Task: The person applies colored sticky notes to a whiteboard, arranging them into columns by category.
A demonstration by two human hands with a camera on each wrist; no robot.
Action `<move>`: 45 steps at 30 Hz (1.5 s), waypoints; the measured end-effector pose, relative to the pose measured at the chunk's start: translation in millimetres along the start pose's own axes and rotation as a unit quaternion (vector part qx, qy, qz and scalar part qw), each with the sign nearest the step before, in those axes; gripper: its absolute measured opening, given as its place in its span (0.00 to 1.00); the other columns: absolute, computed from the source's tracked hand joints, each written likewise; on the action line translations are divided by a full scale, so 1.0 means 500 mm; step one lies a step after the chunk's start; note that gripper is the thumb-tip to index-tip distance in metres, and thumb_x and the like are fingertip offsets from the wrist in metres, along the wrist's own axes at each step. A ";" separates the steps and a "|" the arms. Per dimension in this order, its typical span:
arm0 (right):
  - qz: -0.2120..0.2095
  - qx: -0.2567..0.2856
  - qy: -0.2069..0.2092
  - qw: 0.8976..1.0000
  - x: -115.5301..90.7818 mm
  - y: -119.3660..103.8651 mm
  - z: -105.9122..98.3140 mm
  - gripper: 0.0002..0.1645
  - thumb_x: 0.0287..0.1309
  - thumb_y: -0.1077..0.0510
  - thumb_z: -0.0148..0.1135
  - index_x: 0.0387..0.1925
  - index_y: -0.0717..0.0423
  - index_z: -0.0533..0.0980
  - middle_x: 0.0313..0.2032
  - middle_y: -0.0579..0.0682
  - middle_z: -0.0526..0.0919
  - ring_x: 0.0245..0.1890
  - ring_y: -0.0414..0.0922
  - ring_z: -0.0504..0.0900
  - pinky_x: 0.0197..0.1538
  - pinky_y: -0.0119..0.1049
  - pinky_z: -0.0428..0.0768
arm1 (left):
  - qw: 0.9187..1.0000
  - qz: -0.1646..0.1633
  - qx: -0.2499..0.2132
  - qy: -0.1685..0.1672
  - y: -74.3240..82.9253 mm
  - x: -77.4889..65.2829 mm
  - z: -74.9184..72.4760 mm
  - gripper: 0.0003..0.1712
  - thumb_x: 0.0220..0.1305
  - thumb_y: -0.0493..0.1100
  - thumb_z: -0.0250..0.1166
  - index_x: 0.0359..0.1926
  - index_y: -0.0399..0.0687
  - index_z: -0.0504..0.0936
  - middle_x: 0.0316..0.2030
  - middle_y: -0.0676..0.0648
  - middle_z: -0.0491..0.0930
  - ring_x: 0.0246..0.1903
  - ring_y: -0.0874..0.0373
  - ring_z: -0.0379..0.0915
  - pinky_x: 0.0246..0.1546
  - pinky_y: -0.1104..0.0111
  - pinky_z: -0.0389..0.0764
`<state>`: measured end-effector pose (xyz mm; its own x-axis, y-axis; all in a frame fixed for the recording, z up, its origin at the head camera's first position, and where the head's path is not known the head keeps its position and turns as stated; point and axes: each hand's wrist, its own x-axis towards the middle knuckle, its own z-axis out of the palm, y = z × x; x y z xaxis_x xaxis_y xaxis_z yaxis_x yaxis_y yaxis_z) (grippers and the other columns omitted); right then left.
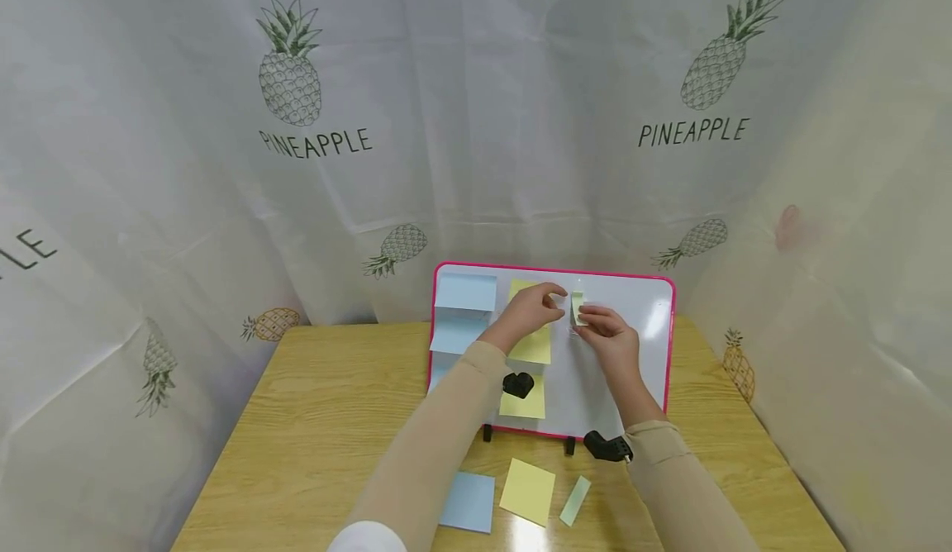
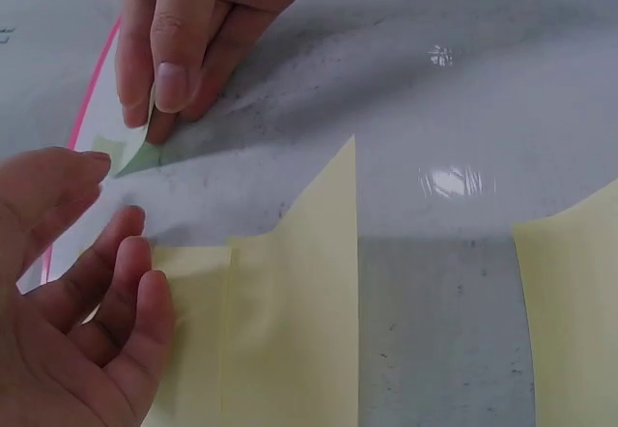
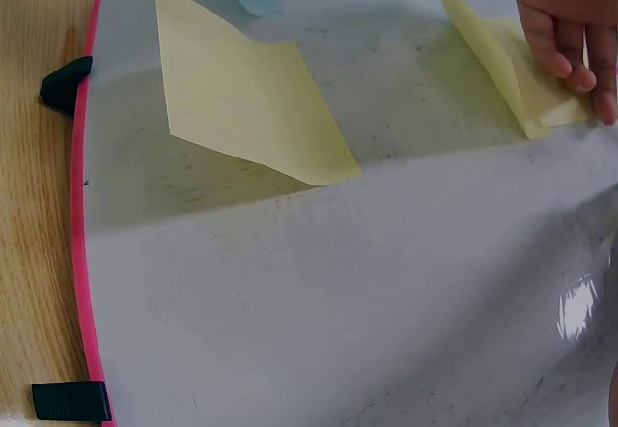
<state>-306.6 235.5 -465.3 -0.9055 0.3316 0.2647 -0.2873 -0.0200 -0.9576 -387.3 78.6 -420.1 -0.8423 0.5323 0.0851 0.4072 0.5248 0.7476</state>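
Observation:
A whiteboard with a pink rim stands tilted on the table. Near its top, my right hand pinches a narrow pale green sticky note between thumb and fingers. In the left wrist view the note's far end lies on the board and the near part curls up to the fingertips. My left hand is just left of the note, fingers loosely bent, holding nothing. It hovers over a column of yellow sticky notes, whose lower edges lift off the board. The right hand is almost wholly outside the right wrist view.
Blue sticky notes run down the board's left side. On the wooden table before the board lie a blue pad, a yellow pad and a green strip pad. Black feet hold the board's lower edge. A pineapple-print curtain hangs behind.

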 end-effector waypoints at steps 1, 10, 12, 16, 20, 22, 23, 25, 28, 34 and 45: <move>-0.002 0.001 -0.001 1.000 0.000 0.001 0.001 0.15 0.52 0.74 0.68 0.43 0.78 0.79 0.45 0.49 0.81 0.45 0.37 0.82 0.47 0.30 0.79 | 1.000 0.001 0.002 -0.002 0.001 0.001 0.001 0.21 0.65 0.44 0.66 0.59 0.52 0.78 0.36 0.53 0.77 0.34 0.60 0.72 0.32 0.70 0.75; 0.001 -0.015 -0.003 1.000 -0.004 0.000 0.003 0.14 0.52 0.73 0.68 0.43 0.75 0.80 0.46 0.51 0.80 0.45 0.37 0.82 0.47 0.29 0.79 | 1.000 0.006 0.022 -0.016 0.009 0.004 0.010 0.25 0.65 0.43 0.66 0.63 0.54 0.75 0.35 0.52 0.78 0.33 0.60 0.72 0.31 0.71 0.74; 0.001 -0.014 -0.004 1.000 -0.005 0.000 0.002 0.14 0.53 0.73 0.68 0.43 0.76 0.80 0.47 0.53 0.80 0.45 0.36 0.82 0.47 0.29 0.79 | 1.000 0.005 0.027 -0.014 0.009 0.005 0.011 0.26 0.65 0.43 0.66 0.64 0.54 0.74 0.35 0.53 0.78 0.33 0.61 0.72 0.31 0.71 0.74; -0.010 -0.009 -0.009 1.000 -0.007 0.000 0.001 0.14 0.52 0.75 0.67 0.42 0.78 0.80 0.48 0.57 0.79 0.44 0.36 0.82 0.46 0.30 0.79 | 1.000 0.004 0.027 -0.013 0.010 0.006 0.011 0.27 0.65 0.43 0.66 0.65 0.53 0.73 0.35 0.52 0.78 0.32 0.60 0.72 0.31 0.71 0.74; -0.016 -0.015 -0.015 1.000 -0.009 -0.002 0.000 0.14 0.52 0.75 0.67 0.42 0.78 0.79 0.48 0.57 0.79 0.43 0.35 0.82 0.45 0.29 0.79 | 1.000 0.001 0.023 -0.011 0.013 0.006 0.011 0.27 0.65 0.43 0.65 0.65 0.53 0.73 0.34 0.52 0.78 0.31 0.60 0.73 0.30 0.70 0.74; -0.012 -0.025 -0.016 0.999 -0.011 -0.004 0.000 0.14 0.52 0.74 0.67 0.42 0.77 0.79 0.48 0.56 0.79 0.43 0.35 0.82 0.45 0.28 0.79 | 1.000 0.001 0.021 -0.009 0.014 0.006 0.011 0.27 0.65 0.43 0.65 0.65 0.53 0.73 0.33 0.52 0.78 0.31 0.60 0.73 0.30 0.70 0.74; -0.009 -0.030 -0.015 0.999 -0.011 -0.004 0.000 0.14 0.52 0.74 0.68 0.43 0.77 0.80 0.49 0.56 0.79 0.43 0.35 0.82 0.45 0.28 0.79 | 1.000 0.001 0.021 -0.009 0.014 0.006 0.012 0.28 0.65 0.42 0.65 0.65 0.53 0.72 0.33 0.52 0.78 0.31 0.60 0.73 0.30 0.71 0.74; -0.004 -0.041 -0.015 0.999 -0.012 -0.005 -0.001 0.15 0.52 0.73 0.68 0.43 0.76 0.80 0.49 0.56 0.79 0.42 0.34 0.82 0.45 0.28 0.79 | 1.000 0.001 0.019 -0.008 0.015 0.006 0.012 0.28 0.65 0.42 0.65 0.65 0.53 0.72 0.33 0.53 0.78 0.30 0.60 0.73 0.30 0.71 0.74; -0.006 -0.046 -0.019 0.999 -0.012 -0.006 -0.002 0.15 0.52 0.73 0.68 0.43 0.76 0.80 0.50 0.59 0.78 0.42 0.35 0.82 0.45 0.28 0.79 | 1.000 -0.002 0.017 -0.006 0.017 0.006 0.013 0.28 0.65 0.42 0.66 0.65 0.54 0.72 0.33 0.53 0.77 0.30 0.60 0.72 0.30 0.71 0.74; -0.013 -0.033 -0.025 0.999 -0.011 -0.006 -0.004 0.15 0.52 0.75 0.67 0.43 0.77 0.79 0.51 0.63 0.77 0.44 0.35 0.82 0.46 0.29 0.79 | 1.000 -0.014 0.006 0.000 0.015 0.006 0.015 0.22 0.65 0.43 0.66 0.59 0.54 0.74 0.35 0.52 0.78 0.33 0.59 0.73 0.32 0.69 0.75; -0.010 -0.027 -0.030 0.999 -0.002 0.014 -0.014 0.16 0.52 0.74 0.68 0.44 0.76 0.79 0.51 0.61 0.77 0.43 0.35 0.82 0.46 0.29 0.79 | 0.999 -0.008 0.044 -0.009 0.020 0.007 0.018 0.25 0.66 0.42 0.64 0.63 0.54 0.75 0.35 0.52 0.78 0.32 0.60 0.71 0.29 0.71 0.73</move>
<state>-305.6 241.5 -473.2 -0.9172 0.2737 0.2895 -0.2904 0.0382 -0.9561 -382.8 91.5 -418.6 -0.8425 0.5353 0.0606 0.4237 0.5890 0.6882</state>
